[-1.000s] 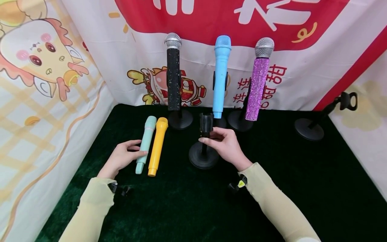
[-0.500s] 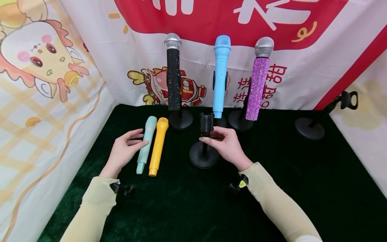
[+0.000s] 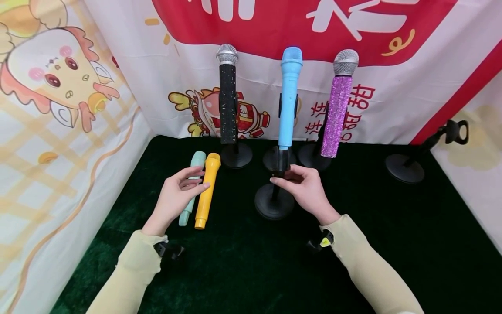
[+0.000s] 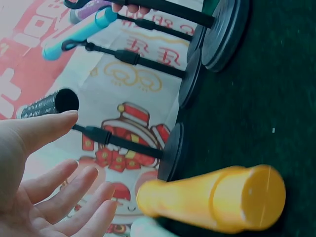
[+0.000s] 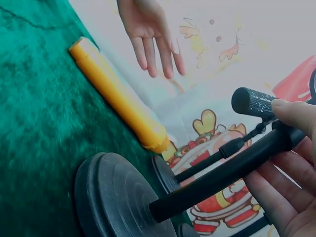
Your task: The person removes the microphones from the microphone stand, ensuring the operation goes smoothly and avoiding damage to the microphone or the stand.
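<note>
My left hand (image 3: pixel 176 194) hovers over a mint-green microphone (image 3: pixel 198 159) and a yellow microphone (image 3: pixel 205 198), which lie side by side. In the left wrist view its fingers (image 4: pixel 74 185) are spread with nothing between them, the yellow microphone (image 4: pixel 197 200) just beyond. It hides the middle of the mint one. With thumb and fingers, my right hand (image 3: pixel 310 187) grips a black microphone stand (image 3: pixel 274 203) near its top, just under the holder clip. The clip carries no microphone. In the right wrist view the stand's round base (image 5: pixel 116 197) shows below the pole.
Behind stand a black glitter microphone (image 3: pixel 228 104), a light blue microphone (image 3: pixel 289 100) and a purple glitter microphone (image 3: pixel 336 115), each on a stand. Another stand (image 3: pixel 405 168) with a bare clip is at the right. Dark green cloth (image 3: pixel 235 270) covers the table; printed curtains hang behind.
My left hand has moved right, from the mint-green microphone toward the yellow one. My right hand and the gripped stand have shifted slightly right.
</note>
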`<state>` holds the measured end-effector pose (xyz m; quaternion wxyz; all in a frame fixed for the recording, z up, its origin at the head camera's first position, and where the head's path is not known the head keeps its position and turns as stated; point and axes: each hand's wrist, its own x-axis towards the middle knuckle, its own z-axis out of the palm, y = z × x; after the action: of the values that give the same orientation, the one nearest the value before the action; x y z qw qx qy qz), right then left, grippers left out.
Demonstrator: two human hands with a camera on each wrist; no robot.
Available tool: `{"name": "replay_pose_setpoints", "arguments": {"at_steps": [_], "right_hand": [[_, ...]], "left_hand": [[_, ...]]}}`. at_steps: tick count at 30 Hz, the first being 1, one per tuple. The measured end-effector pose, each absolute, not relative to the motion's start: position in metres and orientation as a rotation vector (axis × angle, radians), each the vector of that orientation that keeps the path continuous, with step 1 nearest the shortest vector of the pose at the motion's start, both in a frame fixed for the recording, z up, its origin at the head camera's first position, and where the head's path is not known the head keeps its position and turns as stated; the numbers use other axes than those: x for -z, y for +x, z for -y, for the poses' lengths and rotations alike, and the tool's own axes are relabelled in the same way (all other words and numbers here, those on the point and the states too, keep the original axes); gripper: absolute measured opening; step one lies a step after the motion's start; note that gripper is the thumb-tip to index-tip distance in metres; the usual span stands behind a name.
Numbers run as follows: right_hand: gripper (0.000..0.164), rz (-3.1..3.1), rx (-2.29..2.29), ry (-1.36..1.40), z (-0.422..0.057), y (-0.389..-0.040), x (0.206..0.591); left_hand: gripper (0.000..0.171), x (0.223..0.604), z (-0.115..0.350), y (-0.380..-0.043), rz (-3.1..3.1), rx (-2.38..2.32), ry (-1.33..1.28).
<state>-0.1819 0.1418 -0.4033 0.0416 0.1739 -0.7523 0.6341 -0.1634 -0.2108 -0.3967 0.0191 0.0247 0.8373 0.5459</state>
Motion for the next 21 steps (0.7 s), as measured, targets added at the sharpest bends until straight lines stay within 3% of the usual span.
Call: {"name": "replay_pose_setpoints", "arguments": {"at_steps": [21], "right_hand": [[0.029, 2.325, -1.651, 0.152, -0.224, -0.167, 0.398]], "left_hand": [[0.057, 0.412, 0.153, -0.159, -2.42, -1.796, 0.298]]}}
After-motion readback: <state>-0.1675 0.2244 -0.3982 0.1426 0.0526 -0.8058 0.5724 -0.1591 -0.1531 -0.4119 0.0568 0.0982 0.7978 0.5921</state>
